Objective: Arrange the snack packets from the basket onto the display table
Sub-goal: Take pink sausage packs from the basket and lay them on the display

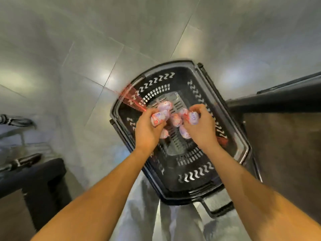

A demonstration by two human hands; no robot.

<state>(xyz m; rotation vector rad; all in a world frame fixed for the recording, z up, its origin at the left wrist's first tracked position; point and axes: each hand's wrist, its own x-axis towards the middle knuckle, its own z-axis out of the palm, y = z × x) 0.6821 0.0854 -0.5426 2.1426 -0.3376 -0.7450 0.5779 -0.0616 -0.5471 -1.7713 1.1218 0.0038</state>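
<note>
A black plastic basket (189, 185) stands on the tiled floor below me. Several small pink-and-lilac snack packets (175, 119) lie bunched near its far end. My left hand (147, 129) reaches into the basket and is closed around one packet (158, 119). My right hand (201, 129) is also inside, with its fingers closed on another packet (194, 117). A blurred red mesh net (132, 98) trails from the left hand over the basket's far-left rim. The picture is motion-blurred.
A dark counter or table (281, 134) rises at the right, touching the basket's side. A dark low piece of furniture (34, 181) sits at the lower left, with black shoes (15, 120) beyond it. Glossy grey floor tiles (121, 40) surround the basket.
</note>
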